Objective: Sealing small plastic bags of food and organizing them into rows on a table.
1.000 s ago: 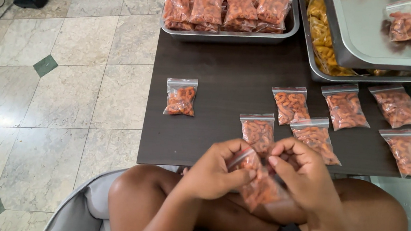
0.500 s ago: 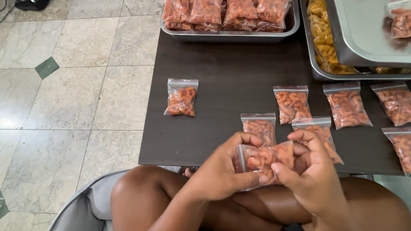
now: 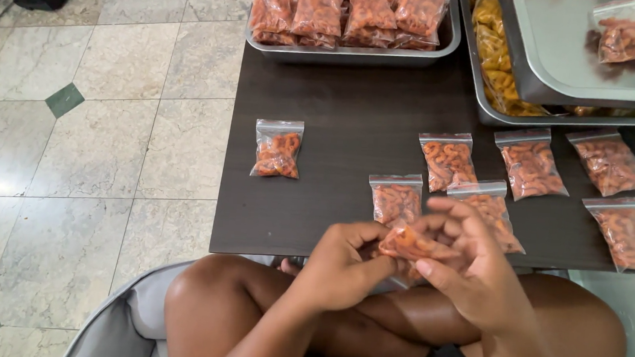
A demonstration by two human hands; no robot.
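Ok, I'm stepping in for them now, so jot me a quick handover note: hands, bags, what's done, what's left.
Left hand and right hand together hold one small bag of orange snacks over the lap, at the table edge.
Done: seven filled bags lie flat on the dark table, one apart at the left; more stand packed in the steel tray.
Left: the bag in hand; loose yellow snacks in the next tray.
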